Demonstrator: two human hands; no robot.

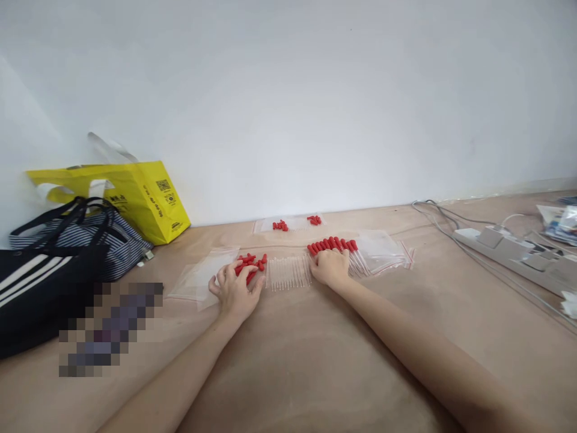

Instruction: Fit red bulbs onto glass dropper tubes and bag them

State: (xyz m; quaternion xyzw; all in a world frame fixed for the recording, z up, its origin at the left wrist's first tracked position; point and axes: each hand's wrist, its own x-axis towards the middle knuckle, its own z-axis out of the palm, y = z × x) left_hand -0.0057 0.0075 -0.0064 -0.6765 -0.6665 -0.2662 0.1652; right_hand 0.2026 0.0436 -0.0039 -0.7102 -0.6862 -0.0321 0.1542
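Observation:
My left hand (235, 288) rests on the brown table with its fingers curled into a loose heap of small red caps (250, 263). My right hand (330, 266) lies flat, fingers pressed on a row of red-capped clear tubes (332, 245). Between the hands lies a row of uncapped clear tubes (289, 273). Clear zip bags (204, 277) lie left of the left hand, and more zip bags (382, 251) lie right of the right hand. A flat bag with two small clusters of red caps (295, 224) sits by the wall.
A yellow shopping bag (135, 195) and a dark striped bag (58, 258) stand at the left. A white power strip (509, 249) with cables lies at the right, with packets (559, 222) beyond it. A white wall closes the back.

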